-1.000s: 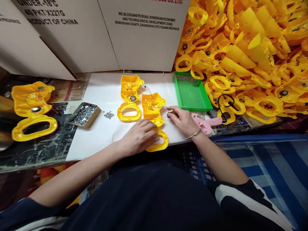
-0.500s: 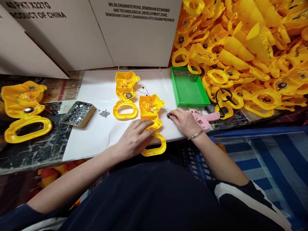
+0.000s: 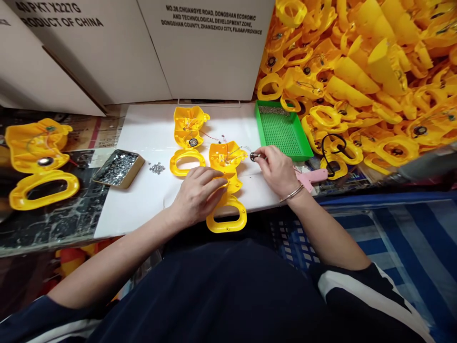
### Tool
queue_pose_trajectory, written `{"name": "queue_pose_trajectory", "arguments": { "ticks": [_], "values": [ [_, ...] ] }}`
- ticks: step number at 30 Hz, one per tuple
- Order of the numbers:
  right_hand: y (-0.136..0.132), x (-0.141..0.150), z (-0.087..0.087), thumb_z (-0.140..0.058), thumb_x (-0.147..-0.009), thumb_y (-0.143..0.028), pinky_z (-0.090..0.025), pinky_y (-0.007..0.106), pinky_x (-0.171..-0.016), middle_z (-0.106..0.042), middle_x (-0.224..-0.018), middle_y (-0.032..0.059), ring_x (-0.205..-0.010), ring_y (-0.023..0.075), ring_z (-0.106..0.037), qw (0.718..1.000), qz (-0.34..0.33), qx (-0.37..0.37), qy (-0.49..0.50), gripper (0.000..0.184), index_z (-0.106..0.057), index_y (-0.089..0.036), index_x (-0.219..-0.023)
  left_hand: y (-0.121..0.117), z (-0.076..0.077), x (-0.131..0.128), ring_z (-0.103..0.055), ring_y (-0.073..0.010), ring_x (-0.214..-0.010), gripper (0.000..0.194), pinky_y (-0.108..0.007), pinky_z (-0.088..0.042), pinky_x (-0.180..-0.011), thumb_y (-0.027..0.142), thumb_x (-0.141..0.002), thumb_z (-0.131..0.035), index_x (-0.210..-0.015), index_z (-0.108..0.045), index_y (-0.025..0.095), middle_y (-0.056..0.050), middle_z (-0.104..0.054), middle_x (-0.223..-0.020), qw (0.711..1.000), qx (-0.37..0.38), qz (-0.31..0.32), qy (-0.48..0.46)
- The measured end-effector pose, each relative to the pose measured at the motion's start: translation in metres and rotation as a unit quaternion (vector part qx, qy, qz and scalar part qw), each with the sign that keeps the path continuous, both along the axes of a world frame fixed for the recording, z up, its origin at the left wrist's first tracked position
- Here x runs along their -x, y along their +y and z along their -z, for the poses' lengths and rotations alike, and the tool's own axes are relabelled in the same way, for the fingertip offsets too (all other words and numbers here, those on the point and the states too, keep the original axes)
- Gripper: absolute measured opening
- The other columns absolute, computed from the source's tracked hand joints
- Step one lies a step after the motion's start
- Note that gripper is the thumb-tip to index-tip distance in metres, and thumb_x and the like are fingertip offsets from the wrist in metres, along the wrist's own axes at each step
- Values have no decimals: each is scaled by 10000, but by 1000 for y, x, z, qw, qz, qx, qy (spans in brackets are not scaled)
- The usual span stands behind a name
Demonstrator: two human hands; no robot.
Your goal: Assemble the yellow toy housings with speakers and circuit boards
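In the head view, my right hand (image 3: 276,171) pinches a small round speaker (image 3: 254,156) just above the white board, with thin wires running from it to a yellow plastic shell (image 3: 223,155). That shell lies hollow side up, its loop handle (image 3: 243,216) toward my body. My left hand (image 3: 196,195) grips the shell's left side near the handle, fingers bent; the fingertips are partly hidden. Behind it lies a second yellow shell (image 3: 182,121) with a speaker seated inside and loose wires. A pink electric screwdriver-like tool (image 3: 314,177) lies partly behind my right wrist.
A green basket (image 3: 266,140) with small metal parts stands back right, beside a heap of yellow shells (image 3: 357,81). On the left are a box of screws (image 3: 134,171), a small screw pile (image 3: 157,167) and another shell (image 3: 28,147). White cartons (image 3: 207,62) wall the back.
My right hand has lifted the speaker off the board and moved slightly right, turning it up. My left hand stays at the shell. A grey blurred shape has entered at the right edge.
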State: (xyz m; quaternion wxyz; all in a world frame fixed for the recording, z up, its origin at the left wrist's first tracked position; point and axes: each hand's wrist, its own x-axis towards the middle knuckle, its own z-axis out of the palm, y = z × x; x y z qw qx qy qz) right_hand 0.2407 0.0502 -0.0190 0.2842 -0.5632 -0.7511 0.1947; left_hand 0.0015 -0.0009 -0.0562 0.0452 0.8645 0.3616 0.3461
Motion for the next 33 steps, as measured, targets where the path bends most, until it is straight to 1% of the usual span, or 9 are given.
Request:
{"name": "queue_pose_trajectory", "arguments": {
  "ticks": [3, 6, 11, 15, 19, 22, 26, 29, 33],
  "values": [
    [0, 0, 1, -411, -1007, -248, -428, 326, -747, -636, -1035, 130, -923, 225, -596, 960, 15, -149, -237, 248, -626, -153, -1085, 10, -4, 0, -608, -236, -926, 139, -404, -453, -815, 214, -941, -530, -1027, -639, 200, -99, -704, -1051, 1000, -4, -18, -11],
    [1, 0, -1, -353, -1031, -245, -429, 324, -746, -642, -1016, 126, -912, 225, -595, 928, 9, -203, -313, 301, -616, -148, -1140, 26, -8, -4, -594, -238, -925, 165, -401, -451, -825, 257, -939, -543, -1070, -625, 200, -96, -678, -1031, 997, -23, -60, -50],
    [2, 1, -1, -318, -1046, -288, -434, 319, -782, -640, -1020, 114, -923, 220, -586, 921, -7, -235, -311, 334, -604, -165, -1167, 57, -12, -19, -550, -267, -959, 380, -412, -434, -849, 433, -894, -613, -1174, -587, 177, -108, -601, -1046, 993, -9, -106, -50],
    [2, 1, 1, -331, -1045, -335, -440, 311, -796, -632, -1041, 108, -947, 214, -594, 938, -8, -221, -268, 333, -594, -171, -1165, 65, -20, -34, -503, -300, -983, 370, -440, -398, -853, 385, -879, -634, -1184, -583, 181, -115, -559, -1061, 992, -31, -119, -6],
    [0, 2, 2, -364, -1036, -353, -443, 300, -770, -632, -1047, 108, -926, 208, -612, 948, 0, -209, -241, 323, -601, -161, -1144, 65, -23, -43, -499, -293, -935, 114, -452, -368, -828, 280, -907, -580, -946, -662, 211, -96, -573, -967, 990, -71, -113, 50],
    [0, 3, 1, -384, -1030, -359, -440, 298, -759, -635, -1055, 109, -924, 210, -616, 952, 5, -198, -234, 311, -601, -166, -1141, 67, -22, -44, -513, -251, -847, 166, -432, -373, -796, 247, -904, -575, -765, -657, 209, -63, -566, -831, 993, -51, -106, 21],
    [4, 2, 2, -463, -989, -275, -438, 313, -769, -638, -1062, 111, -918, 212, -607, 971, 17, -146, -187, 211, -614, -163, -1082, 69, -22, -36, -533, -176, -757, 115, -353, -430, -746, 268, -858, -625, -773, -649, 194, -23, -586, -776, 976, 95, -54, -188],
    [5, 2, 1, -516, -933, -263, -440, 284, -691, -620, -914, 52, -765, 153, -567, 1000, -6, -22, 19, 143, -603, -171, -999, 70, -22, -26, -513, -109, -646, 137, -256, -451, -624, 282, -839, -624, -755, -601, 176, 4, -586, -736, 895, 252, -53, -364],
    [-7, 10, -1, -540, -910, -408, -326, 221, -507, -479, -692, -46, -522, 75, -381, 922, -99, 235, 291, 251, -565, -175, -1000, 69, -17, -13, -505, -76, -540, 150, -197, -437, -476, 273, -799, -662, -722, -587, 168, 20, -561, -672, 838, 327, -80, -430]
  ]
}}
